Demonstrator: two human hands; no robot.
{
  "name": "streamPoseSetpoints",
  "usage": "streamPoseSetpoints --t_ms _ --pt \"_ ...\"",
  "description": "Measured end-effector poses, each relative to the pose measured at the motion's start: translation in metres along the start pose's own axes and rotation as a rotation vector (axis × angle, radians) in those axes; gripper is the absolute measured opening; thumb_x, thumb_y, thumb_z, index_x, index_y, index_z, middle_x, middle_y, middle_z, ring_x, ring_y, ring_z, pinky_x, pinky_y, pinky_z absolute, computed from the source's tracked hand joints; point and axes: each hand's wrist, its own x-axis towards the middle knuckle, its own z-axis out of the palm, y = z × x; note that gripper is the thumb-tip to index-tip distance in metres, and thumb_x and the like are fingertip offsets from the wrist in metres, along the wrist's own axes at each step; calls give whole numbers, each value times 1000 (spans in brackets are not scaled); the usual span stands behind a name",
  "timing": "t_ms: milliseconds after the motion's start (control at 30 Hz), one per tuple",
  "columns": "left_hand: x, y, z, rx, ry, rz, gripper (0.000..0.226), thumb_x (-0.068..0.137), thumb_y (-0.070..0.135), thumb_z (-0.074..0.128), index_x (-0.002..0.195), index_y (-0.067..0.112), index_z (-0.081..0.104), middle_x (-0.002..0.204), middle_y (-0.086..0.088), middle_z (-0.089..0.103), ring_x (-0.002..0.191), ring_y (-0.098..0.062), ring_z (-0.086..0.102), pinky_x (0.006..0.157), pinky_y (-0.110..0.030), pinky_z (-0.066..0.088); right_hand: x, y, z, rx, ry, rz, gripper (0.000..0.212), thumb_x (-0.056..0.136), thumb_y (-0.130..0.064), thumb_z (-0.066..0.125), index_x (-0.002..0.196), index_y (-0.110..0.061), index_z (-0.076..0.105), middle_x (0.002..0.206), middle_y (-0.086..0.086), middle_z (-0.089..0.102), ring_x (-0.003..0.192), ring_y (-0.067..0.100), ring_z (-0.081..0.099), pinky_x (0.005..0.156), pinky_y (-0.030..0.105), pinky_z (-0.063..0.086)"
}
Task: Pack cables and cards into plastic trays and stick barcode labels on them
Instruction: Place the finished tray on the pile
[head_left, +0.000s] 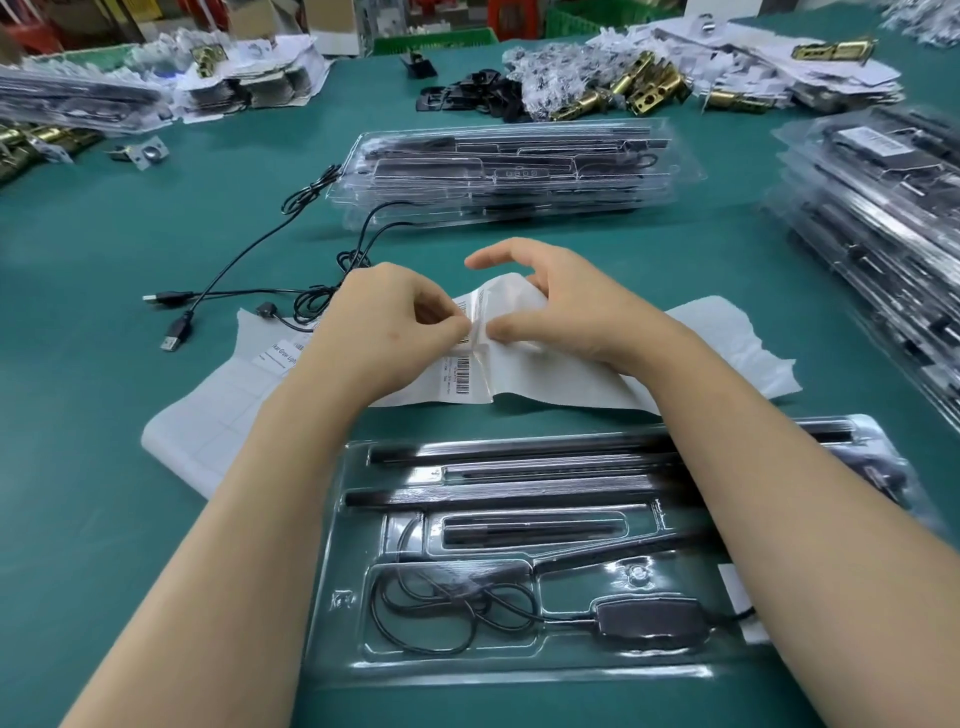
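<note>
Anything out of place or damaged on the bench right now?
Black cables trail from the left end of the tray stack and lie loose on the mat, USB plugs out. The label backing sheet, pinched by left hand and right hand, is crumpled with a ragged right edge. The near tray looks tidy.

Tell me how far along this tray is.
Done: the near tray holds its bars and a coiled cable. In hand: the left hand pinches a barcode label on the backing sheet, which the right hand holds. Left: sticking the label on the tray; loose cables lie unpacked beyond the sheet.
</note>
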Motion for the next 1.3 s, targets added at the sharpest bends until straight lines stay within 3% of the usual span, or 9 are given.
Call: streamPoseSetpoints --t_ms 133,233,400,600,767,900,1100,1200,1300 --pt "3 -8 -12 73 131 -43 15 86 28 69 74 29 77 72 16 72 79 -5 69 81 -34 59 0 0 1 -33 48 35 47 79 -21 72 116 -47 60 73 -11 53 56 4 42 59 26 42" --pt "3 -17 -25 50 195 -61 13 87 28 69 77 28 78 74 15 73 65 4 64 65 -27 57 -2 -1 1 -123 49 52 47 79 -23 71 118 -44 59 100 0 63 85 14 59 76 36 52" --pt "-3 -11 -42 -163 194 82 9 91 32 75 83 35 78 80 23 74 76 2 68 70 -12 52 -6 -27 -16 -615 177 -37 49 89 -34 69 136 -33 54 129 -4 54 125 18 46 115 48 30" --pt "-28 11 -42 -500 117 355 12 94 26 71 104 32 68 101 22 73 99 -1 68 84 -15 50 -41 -89 -50 -209 553 -287 21 97 -19 60 115 -22 69 94 -7 68 93 9 63 85 20 49" --pt "-72 15 -22 -770 -70 402 30 83 31 67 109 17 63 99 15 67 92 -8 59 77 -19 46 -95 -103 -24 261 173 -204 11 101 -17 63 102 -21 73 84 4 74 70 16 67 67 27 54" --pt "-101 10 -10 -828 -156 401 48 66 27 64 111 8 58 99 -13 55 89 -42 47 77 -57 37 -136 -86 16 467 12 -202 9 97 -18 68 97 -21 76 79 -3 73 65 10 63 66 19 52" --pt "-124 2 -8 -833 -223 359 53 66 31 75 112 10 58 101 -36 51 88 -35 54 79 -44 45 -162 -78 48 608 -56 -314 13 90 -30 73 101 -32 78 85 9 66 74 28 57 70 30 50" --pt "-127 -3 -2 -834 -239 343 72 66 59 89 113 14 59 98 -28 54 84 -36 53 77 -42 44 -166 -77 54 566 -41 -343 17 90 -19 73 101 -30 79 84 6 67 75 39 52 69 44 48" --pt "-122 -12 4 -805 -206 326 44 74 33 88 110 28 63 94 -4 55 78 -31 45 74 -43 41 -165 -73 54 476 -23 -348 22 85 -12 72 95 -30 80 84 0 69 72 29 57 68 42 48"
